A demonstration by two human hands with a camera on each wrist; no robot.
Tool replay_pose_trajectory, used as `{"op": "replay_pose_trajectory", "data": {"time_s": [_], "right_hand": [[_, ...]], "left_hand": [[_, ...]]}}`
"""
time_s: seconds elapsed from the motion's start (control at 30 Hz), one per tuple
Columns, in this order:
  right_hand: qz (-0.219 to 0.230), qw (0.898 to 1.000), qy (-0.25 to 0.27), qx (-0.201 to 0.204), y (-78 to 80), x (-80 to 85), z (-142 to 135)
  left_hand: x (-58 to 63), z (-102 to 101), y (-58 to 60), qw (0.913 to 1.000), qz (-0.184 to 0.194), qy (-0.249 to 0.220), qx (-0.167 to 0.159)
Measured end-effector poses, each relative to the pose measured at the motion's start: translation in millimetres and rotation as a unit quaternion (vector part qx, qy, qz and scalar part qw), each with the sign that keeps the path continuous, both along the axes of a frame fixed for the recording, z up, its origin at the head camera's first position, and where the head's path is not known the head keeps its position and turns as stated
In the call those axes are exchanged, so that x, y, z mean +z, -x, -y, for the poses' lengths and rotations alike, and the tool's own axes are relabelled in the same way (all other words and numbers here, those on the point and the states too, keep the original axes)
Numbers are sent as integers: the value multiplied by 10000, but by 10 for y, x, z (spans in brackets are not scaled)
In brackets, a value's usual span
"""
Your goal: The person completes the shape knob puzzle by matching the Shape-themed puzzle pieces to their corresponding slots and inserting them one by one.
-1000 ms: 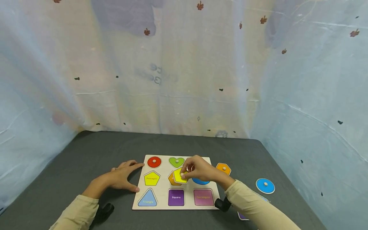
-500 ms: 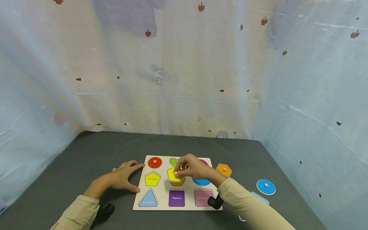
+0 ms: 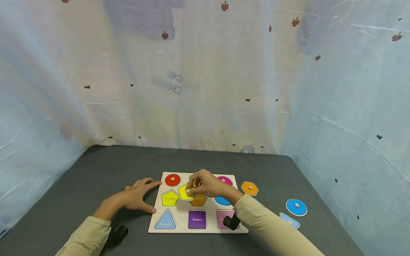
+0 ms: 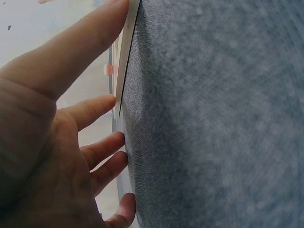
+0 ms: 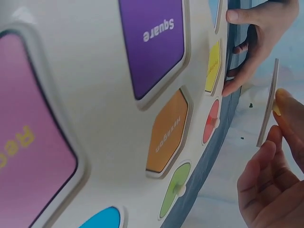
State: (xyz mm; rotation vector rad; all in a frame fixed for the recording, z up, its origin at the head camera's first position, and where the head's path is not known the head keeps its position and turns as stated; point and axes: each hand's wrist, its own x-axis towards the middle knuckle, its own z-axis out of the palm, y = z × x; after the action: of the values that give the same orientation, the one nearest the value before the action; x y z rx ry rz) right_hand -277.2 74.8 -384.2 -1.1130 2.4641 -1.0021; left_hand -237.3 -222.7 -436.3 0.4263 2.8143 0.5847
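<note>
In the head view, a pale wooden puzzle board [image 3: 181,220] lies on the table, with coloured, labelled recesses. My right hand [image 3: 208,183] pinches a yellow pentagon puzzle piece [image 3: 183,192] by its small knob, above the board between the yellow Pentagon recess [image 3: 169,198] and the orange Hexagon recess [image 3: 198,200]. In the right wrist view the piece [image 5: 269,104] appears edge-on, apart from the board. My left hand [image 3: 137,197] touches the board's left edge with spread thumb and forefinger. The left wrist view shows its thumb [image 4: 90,38] against that edge.
Red circle [image 3: 172,180], green heart [image 5: 175,190] and magenta [image 3: 225,180] pieces sit in the board's far row. Right of the board lie an orange hexagon [image 3: 250,188], a blue round piece [image 3: 296,207] and a light-blue piece [image 3: 289,220]. A patterned sheet [image 3: 198,121] hangs behind the table.
My right hand has carried the yellow pentagon piece leftward, from over the Hexagon recess towards the Pentagon recess. My left hand has stayed at the board's edge.
</note>
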Motion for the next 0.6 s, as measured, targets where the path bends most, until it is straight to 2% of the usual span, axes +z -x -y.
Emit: {"op": "replay_pose_trajectory", "data": {"time_s": [0.6], "right_hand": [[-33, 9997, -53, -216, 55, -35, 219]], "left_hand": [[-3, -2, 16, 10000, 18, 47, -28]]}}
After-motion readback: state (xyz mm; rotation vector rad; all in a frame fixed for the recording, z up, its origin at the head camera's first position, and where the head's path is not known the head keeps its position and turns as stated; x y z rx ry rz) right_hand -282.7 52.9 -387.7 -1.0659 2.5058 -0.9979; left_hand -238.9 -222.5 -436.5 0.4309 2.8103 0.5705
